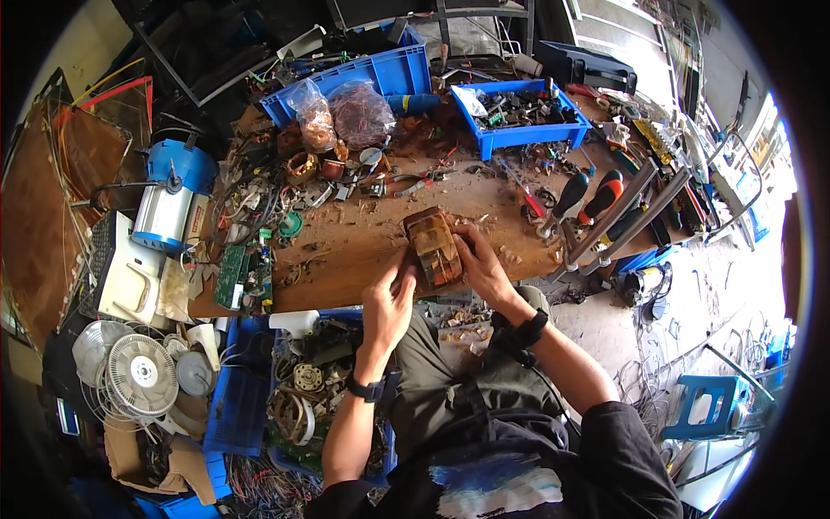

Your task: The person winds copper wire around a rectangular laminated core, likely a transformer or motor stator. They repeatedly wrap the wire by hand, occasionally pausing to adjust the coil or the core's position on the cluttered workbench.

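A blocky transformer (435,248), rusty brown with yellowish wrapping round its middle, is held at the bench's front edge between both my hands. My left hand (391,298) has its fingers against the left side and lower end. On the opposite side, my right hand (481,266) grips it with the thumb and fingers near the upper right edge. Scraps and dust lie on the wooden bench (346,251) around it. Beyond the transformer are pliers (413,185) and bits of copper winding (302,166). Some fingertips are hidden behind the transformer.
Blue crates (520,137) of parts and plastic bags of copper wire (361,112) stand at the back. Rightward are upright metal bars (616,208) and an orange-black handled tool (602,197). A green circuit board (232,275) and a fan (143,374) are at left.
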A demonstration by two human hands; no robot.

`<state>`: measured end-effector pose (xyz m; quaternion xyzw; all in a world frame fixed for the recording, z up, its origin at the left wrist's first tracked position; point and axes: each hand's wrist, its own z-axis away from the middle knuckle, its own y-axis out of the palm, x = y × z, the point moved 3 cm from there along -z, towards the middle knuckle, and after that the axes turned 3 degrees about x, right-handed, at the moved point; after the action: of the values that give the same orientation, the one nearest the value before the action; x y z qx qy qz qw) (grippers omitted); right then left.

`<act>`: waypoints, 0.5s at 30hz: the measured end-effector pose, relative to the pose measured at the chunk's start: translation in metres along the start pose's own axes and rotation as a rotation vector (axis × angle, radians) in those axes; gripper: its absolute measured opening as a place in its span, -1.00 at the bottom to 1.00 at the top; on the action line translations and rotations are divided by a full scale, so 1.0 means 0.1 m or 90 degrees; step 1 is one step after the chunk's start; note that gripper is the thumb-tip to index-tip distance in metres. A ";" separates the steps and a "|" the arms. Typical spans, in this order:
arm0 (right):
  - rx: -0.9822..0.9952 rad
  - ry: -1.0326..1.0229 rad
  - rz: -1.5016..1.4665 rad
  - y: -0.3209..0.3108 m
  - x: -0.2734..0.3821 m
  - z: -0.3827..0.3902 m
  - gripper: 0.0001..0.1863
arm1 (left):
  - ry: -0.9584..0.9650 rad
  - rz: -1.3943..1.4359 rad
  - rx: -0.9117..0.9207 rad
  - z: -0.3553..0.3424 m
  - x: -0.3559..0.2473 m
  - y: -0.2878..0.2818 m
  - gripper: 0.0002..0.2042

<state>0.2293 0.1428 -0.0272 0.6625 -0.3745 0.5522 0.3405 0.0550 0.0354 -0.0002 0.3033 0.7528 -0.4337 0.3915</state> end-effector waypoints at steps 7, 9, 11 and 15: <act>0.017 -0.041 0.097 0.01 0.10 0.05 -0.67 | 0.048 -0.017 -0.065 0.20 -0.04 0.04 -0.71; 0.047 0.013 -0.019 -0.03 0.01 0.07 -0.61 | 0.101 -0.093 -0.064 0.16 -0.07 0.11 -0.70; 0.066 0.031 -0.053 -0.03 -0.04 0.09 -0.56 | 0.162 -0.178 -0.061 0.14 -0.08 0.19 -0.68; 0.073 0.053 -0.018 0.01 0.19 0.14 -0.55 | 0.203 -0.200 0.084 -0.06 0.06 0.06 -0.59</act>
<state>0.2371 0.1281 -0.0111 0.6625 -0.3184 0.5951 0.3249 0.0549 0.0440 -0.0057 0.2720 0.8133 -0.4838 0.1747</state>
